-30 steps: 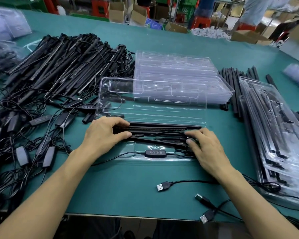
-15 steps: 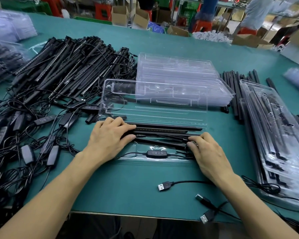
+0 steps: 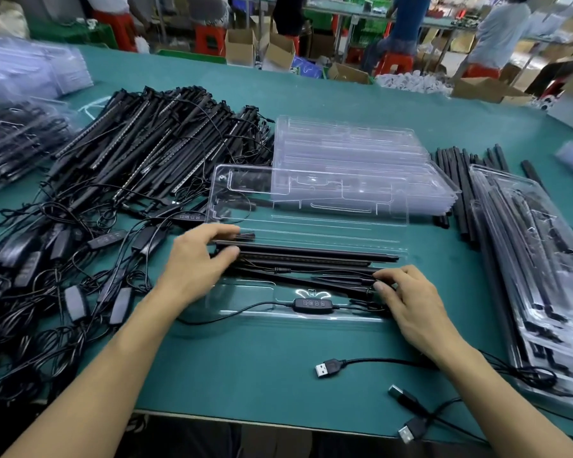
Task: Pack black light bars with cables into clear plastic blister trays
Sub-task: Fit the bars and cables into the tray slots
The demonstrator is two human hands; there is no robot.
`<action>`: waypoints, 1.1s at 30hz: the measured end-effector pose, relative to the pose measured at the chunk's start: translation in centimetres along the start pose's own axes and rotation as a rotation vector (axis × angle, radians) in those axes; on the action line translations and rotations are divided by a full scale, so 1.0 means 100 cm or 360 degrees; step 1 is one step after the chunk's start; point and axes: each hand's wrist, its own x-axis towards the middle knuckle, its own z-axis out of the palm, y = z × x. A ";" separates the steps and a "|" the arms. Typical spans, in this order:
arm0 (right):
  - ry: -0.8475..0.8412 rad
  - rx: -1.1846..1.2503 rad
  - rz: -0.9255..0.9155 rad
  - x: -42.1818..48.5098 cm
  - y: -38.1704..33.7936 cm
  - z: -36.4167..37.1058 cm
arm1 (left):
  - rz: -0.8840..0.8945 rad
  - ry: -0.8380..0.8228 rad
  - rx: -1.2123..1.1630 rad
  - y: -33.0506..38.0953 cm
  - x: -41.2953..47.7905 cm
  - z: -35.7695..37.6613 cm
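Light bars (image 3: 311, 256) in open clear blister tray (image 3: 255, 292) on green table (image 3: 245, 365), left ends pinched between thumb and fingers of left hand (image 3: 196, 262), right ends gripped by curled fingers of right hand (image 3: 407, 302), controller (image 3: 313, 304) lying nearer in tray.

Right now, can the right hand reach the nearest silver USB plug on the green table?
Probably yes, if the right hand lets go of the black light bars: the silver USB plug lies uncovered on bare green table close to it.
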 end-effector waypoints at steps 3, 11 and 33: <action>0.0012 -0.0027 -0.0008 0.001 0.002 0.002 | -0.0220 0.0357 -0.0058 -0.006 0.002 -0.015; 0.0053 -0.0040 0.0007 0.005 0.004 0.005 | 0.0105 0.0345 0.0278 -0.002 -0.028 -0.030; -0.0029 -0.0175 0.0025 0.002 0.003 0.002 | 0.0224 0.0099 0.0396 -0.039 -0.040 -0.025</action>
